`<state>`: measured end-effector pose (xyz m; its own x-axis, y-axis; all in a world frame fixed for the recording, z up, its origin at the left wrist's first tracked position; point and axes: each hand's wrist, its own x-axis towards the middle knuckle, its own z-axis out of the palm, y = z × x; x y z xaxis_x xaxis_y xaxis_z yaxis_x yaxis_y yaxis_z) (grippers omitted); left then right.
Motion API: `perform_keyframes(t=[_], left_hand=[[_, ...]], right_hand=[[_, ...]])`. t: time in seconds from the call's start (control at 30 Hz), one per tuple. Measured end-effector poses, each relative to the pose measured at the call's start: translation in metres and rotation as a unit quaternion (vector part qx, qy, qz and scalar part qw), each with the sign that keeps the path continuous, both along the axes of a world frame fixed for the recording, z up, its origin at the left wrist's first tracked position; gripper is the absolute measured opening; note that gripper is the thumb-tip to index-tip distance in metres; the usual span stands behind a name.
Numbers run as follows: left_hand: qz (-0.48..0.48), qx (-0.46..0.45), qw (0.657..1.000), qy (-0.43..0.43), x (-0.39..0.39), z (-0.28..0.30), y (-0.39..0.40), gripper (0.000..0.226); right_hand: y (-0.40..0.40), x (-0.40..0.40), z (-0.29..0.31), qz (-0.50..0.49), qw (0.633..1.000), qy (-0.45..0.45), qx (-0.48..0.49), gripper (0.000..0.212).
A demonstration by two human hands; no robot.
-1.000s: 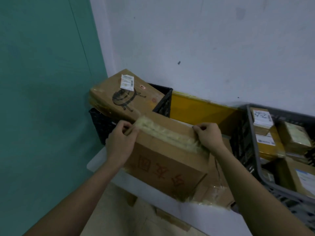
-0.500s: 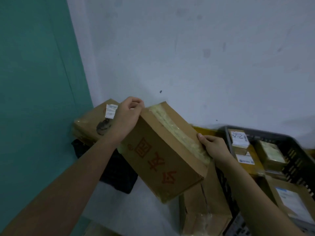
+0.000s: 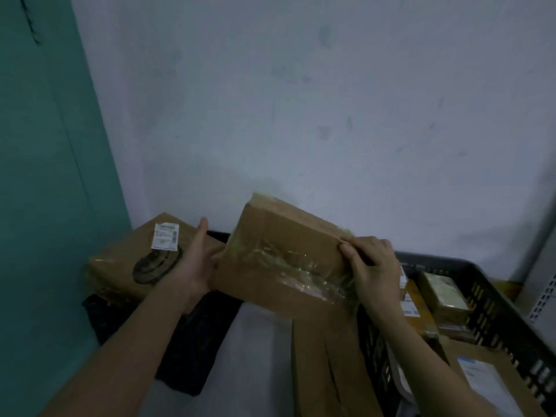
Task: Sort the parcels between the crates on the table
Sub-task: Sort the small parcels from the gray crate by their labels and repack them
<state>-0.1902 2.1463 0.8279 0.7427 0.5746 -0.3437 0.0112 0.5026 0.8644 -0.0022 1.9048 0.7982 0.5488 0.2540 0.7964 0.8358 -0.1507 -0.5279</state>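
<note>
I hold a brown taped cardboard parcel point(image 3: 282, 254) in the air between the two crates, tilted. My left hand point(image 3: 197, 260) supports its left end with the thumb pointing up and the palm against the box. My right hand point(image 3: 371, 266) grips its right end, fingers curled over the top edge. The black crate point(image 3: 192, 341) on the left carries a large flat parcel point(image 3: 141, 260) with a white label and a round dark print. The dark crate point(image 3: 493, 299) on the right holds several labelled parcels point(image 3: 445, 293).
Another brown box point(image 3: 325, 362) stands on the white table point(image 3: 252, 356) between the crates, below the held parcel. A pale wall rises close behind, and a teal wall point(image 3: 45, 176) closes off the left side.
The parcel has been turned over in my hands: the face with red characters no longer shows and a taped face is toward me. My left hand shifted from the top corner to the left end.
</note>
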Motion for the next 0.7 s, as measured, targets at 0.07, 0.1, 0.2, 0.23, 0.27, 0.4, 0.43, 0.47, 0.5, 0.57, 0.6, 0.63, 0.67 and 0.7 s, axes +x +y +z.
perform_keyframes(t=[0.07,0.1,0.2,0.23,0.27,0.4,0.43,0.47,0.5,0.57,0.6,0.63,0.67,0.7], left_hand=[[-0.003,0.033,0.999,0.016,0.004,-0.004,-0.002,0.072],[0.002,0.044,0.999,0.011,0.006,-0.005,-0.007,0.058],[0.014,0.079,0.996,-0.039,0.014,-0.011,-0.014,0.047],[0.020,0.114,0.992,-0.055,0.018,-0.013,-0.015,0.061],[0.027,0.170,0.984,-0.055,0.023,-0.017,-0.019,0.078],[-0.010,0.401,0.916,-0.022,0.039,-0.030,-0.050,0.085],[-0.020,0.405,0.913,-0.041,0.041,-0.032,-0.056,0.080],[-0.021,0.376,0.924,-0.072,0.042,-0.032,-0.058,0.073],[-0.012,0.322,0.941,-0.100,0.042,-0.032,-0.058,0.065],[-0.012,0.193,0.974,-0.117,0.044,-0.027,-0.054,0.056],[-0.019,0.159,0.981,-0.112,0.045,-0.025,-0.051,0.057],[-0.021,0.155,0.982,-0.109,0.045,-0.024,-0.051,0.060],[-0.015,0.170,0.980,-0.104,0.046,-0.024,-0.051,0.060],[0.002,0.190,0.977,-0.099,0.047,-0.025,-0.052,0.056]], right_hand=[[0.001,0.002,0.003,0.040,0.998,-0.025,-0.036,0.027],[0.003,0.002,0.005,0.062,0.996,-0.009,-0.056,0.027],[0.003,-0.002,0.016,0.103,0.979,0.150,-0.087,0.040],[0.004,-0.006,0.021,0.126,0.962,0.224,-0.090,0.050],[0.006,-0.009,0.024,0.162,0.940,0.284,-0.098,0.059],[0.015,-0.019,0.017,0.296,0.825,0.478,-0.057,0.053],[0.014,-0.018,0.011,0.288,0.824,0.487,-0.033,0.054],[0.012,-0.015,0.005,0.273,0.842,0.465,-0.018,0.053],[0.009,-0.012,0.001,0.267,0.863,0.428,-0.005,0.048],[0.005,-0.005,-0.002,0.287,0.893,0.346,-0.016,0.045],[0.003,-0.002,-0.002,0.302,0.899,0.316,-0.039,0.050],[0.003,-0.001,-0.003,0.315,0.899,0.297,-0.066,0.055],[0.004,-0.001,-0.004,0.326,0.897,0.287,-0.089,0.059],[0.005,-0.002,-0.004,0.330,0.895,0.281,-0.105,0.061]])
